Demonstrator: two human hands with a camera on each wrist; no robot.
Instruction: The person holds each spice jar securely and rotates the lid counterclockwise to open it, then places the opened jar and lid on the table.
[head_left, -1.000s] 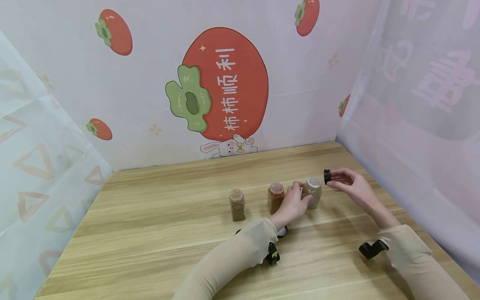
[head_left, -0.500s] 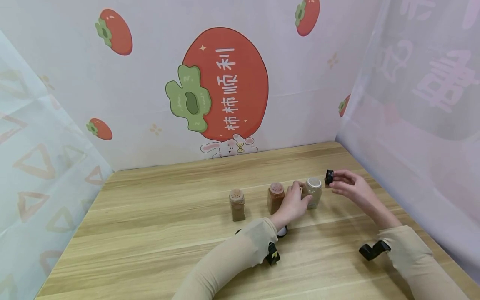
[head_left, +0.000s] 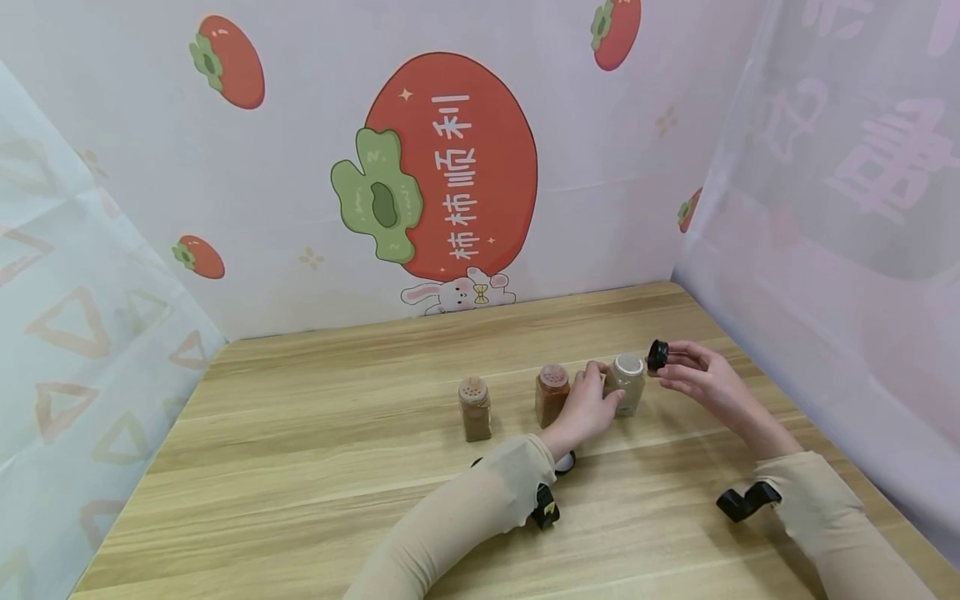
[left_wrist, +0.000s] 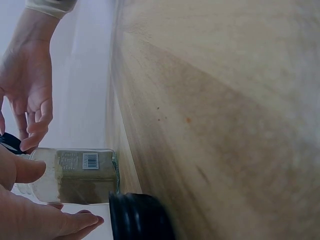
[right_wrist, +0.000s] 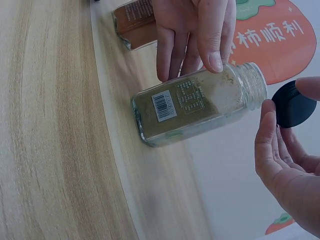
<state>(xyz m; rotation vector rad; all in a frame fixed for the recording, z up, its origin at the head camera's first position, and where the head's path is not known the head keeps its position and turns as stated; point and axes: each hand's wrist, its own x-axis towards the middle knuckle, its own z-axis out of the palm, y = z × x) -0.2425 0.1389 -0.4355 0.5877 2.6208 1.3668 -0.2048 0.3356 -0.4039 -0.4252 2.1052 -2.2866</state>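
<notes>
My left hand [head_left: 588,408] grips a clear square glass spice jar [right_wrist: 175,107] that stands upright at the table's right. Its neck is uncapped, and greenish-brown powder fills its lower part. Just right of the neck, my right hand [head_left: 703,375] pinches a black screw cap [right_wrist: 295,104] between thumb and fingers, tilted on edge and apart from the jar. Left of my left hand stands a jar of red-brown powder [head_left: 552,398] with a perforated shaker top. Farther left is a similar jar of brown powder [head_left: 475,410], also without a cap.
A black cap [head_left: 566,462] lies on the wooden table [head_left: 315,433], partly behind my left forearm. A dark edge of another object shows beside that sleeve. Printed cloth walls [head_left: 600,208] stand behind the table and at both sides.
The black cap in my right hand has turned, now showing more of its face, and shifted very slightly. My left hand stays on the jar, which has not moved.
</notes>
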